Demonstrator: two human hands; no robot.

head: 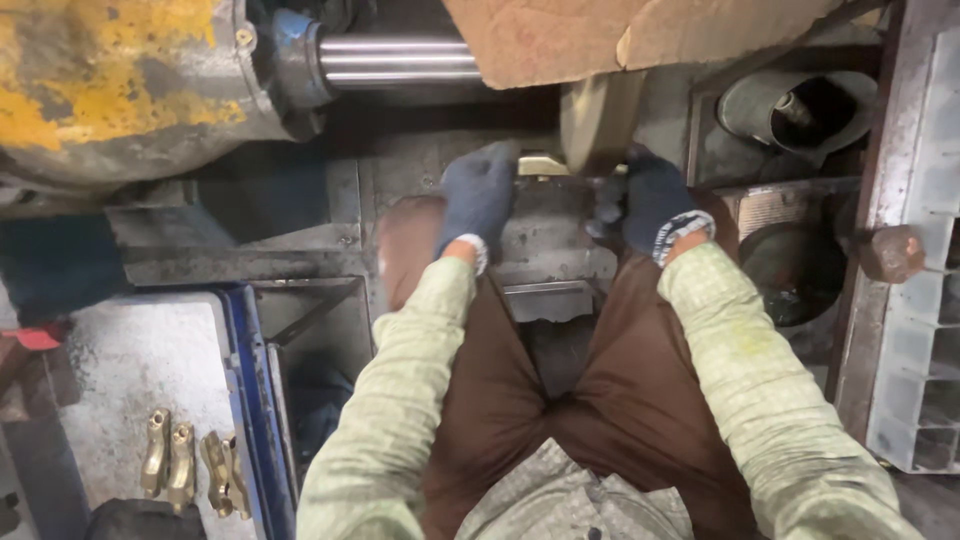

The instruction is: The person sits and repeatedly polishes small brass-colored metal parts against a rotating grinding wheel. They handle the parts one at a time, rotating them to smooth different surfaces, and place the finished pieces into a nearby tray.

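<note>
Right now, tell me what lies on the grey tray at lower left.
On the grey tray lie four brass parts, in two pairs near its lower edge. A dark object covers the tray's bottom edge.

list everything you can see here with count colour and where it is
brass piece: one, gold, on the machine bed between the two hands
machine housing: one, chipped yellow over grey, top left
steel shaft: one, shiny silver, top centre beside the housing
cardboard: one sheet, tan, top centre to right
brass parts: about four, gold, on the grey tray at bottom left
tray: one, grey with blue rim, lower left
funnel-like container: one, dark grey, top right
plastic crate: one, pale grey, right edge
left hand: dark blue glove, by the brass piece
right hand: dark blue glove, right of the piece
sleeves: two, pale green check
</note>
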